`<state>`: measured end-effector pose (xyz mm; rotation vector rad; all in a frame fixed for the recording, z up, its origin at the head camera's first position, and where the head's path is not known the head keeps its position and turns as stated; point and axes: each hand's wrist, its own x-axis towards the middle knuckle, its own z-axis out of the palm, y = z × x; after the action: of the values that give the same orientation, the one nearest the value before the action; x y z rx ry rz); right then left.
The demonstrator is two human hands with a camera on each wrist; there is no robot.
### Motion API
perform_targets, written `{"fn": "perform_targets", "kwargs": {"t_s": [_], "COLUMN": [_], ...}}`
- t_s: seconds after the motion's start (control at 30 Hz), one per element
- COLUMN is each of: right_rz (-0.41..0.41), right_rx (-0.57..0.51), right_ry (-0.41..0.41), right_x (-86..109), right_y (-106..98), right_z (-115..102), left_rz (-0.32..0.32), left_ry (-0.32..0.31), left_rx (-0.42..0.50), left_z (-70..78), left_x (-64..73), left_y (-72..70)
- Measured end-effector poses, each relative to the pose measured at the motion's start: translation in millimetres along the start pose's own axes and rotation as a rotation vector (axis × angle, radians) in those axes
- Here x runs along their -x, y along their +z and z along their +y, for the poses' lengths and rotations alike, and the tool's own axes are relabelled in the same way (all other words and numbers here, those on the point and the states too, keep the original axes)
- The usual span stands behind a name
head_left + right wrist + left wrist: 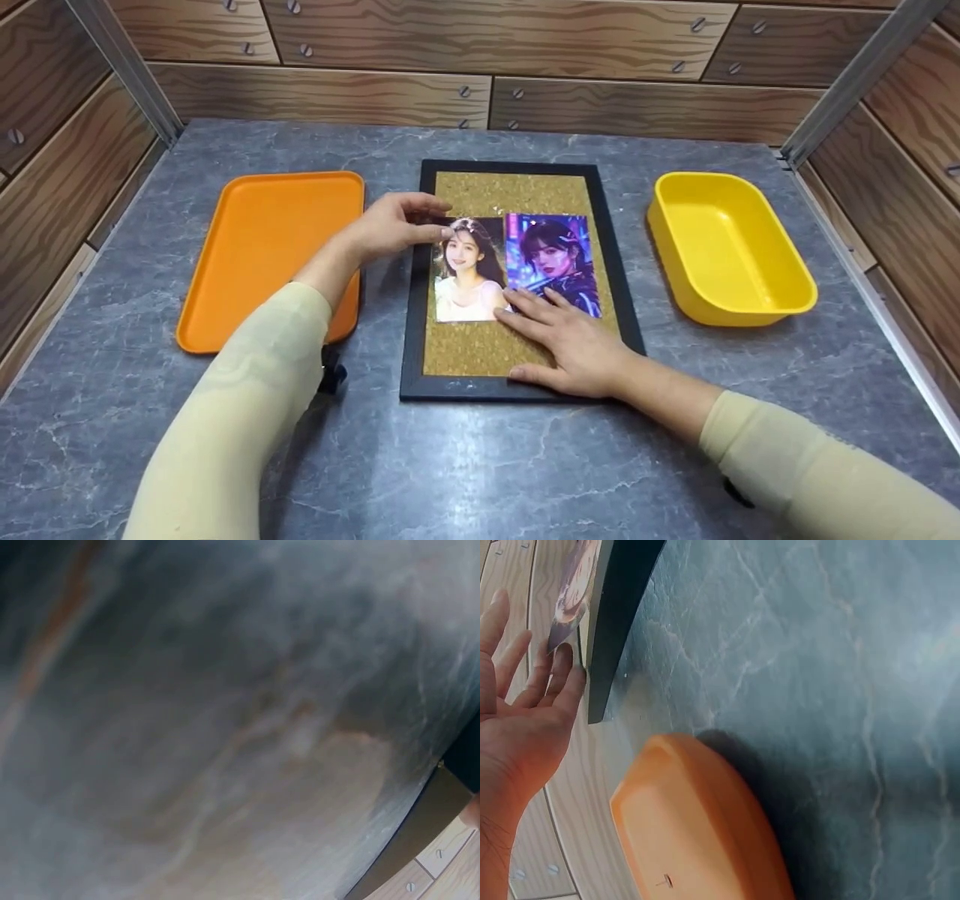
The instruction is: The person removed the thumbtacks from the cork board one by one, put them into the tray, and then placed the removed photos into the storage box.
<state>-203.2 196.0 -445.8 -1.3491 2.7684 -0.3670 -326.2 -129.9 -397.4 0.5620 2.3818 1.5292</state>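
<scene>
On a black-framed cork board [466, 352] lie two portrait photos side by side. The left photo [465, 277] shows a figure in white, the right photo [551, 255] one in purple and blue neon light. My left hand [390, 225] holds the left photo at its upper left corner, thumb over the edge. In the left wrist view that photo's corner [559, 634] meets my fingers and stands off the board. With fingers spread, my right hand [574, 341] rests on the lower part of both photos and the board. The right wrist view barely shows it.
An orange tray [277, 225] lies left of the board, under my left forearm. To the right stands a deep yellow bin [720, 247]. Wood-patterned panels [420, 37] enclose the grey marbled table [442, 465] at the back and sides.
</scene>
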Motion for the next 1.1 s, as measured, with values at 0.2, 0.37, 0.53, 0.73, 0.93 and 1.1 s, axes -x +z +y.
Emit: {"fn": "perform_targets", "kwargs": {"t_s": [0.2, 0.37, 0.53, 0.73, 0.93, 1.1], "right_rz": [0.008, 0.012, 0.013, 0.022, 0.006, -0.003], "right_rx": [-0.007, -0.009, -0.002, -0.012, -0.015, -0.019], "right_ry": [-0.004, -0.007, -0.01, -0.013, -0.004, 0.003], "right_x": [0.8, 1.0, 0.3, 0.5, 0.1, -0.6], "right_y": [-0.6, -0.6, -0.2, -0.3, -0.4, -0.3], "right_z": [0.2, 1.3, 1.3, 1.3, 1.5, 1.6], "left_rz": [0.018, 0.03, 0.045, 0.024, -0.025, -0.062], "left_ry": [-0.021, -0.032, -0.023, -0.046, -0.068, -0.064], "left_rx": [0.109, 0.238, 0.272, 0.296, 0.339, 0.342], "left_z": [1.9, 1.1, 0.0, 2.1, 3.8, 3.1], "left_x": [2.4, 3.1, 5.4, 11.9, 17.3, 21.6], "left_y": [5.3, 9.8, 12.3, 12.1, 12.9, 14.4]}}
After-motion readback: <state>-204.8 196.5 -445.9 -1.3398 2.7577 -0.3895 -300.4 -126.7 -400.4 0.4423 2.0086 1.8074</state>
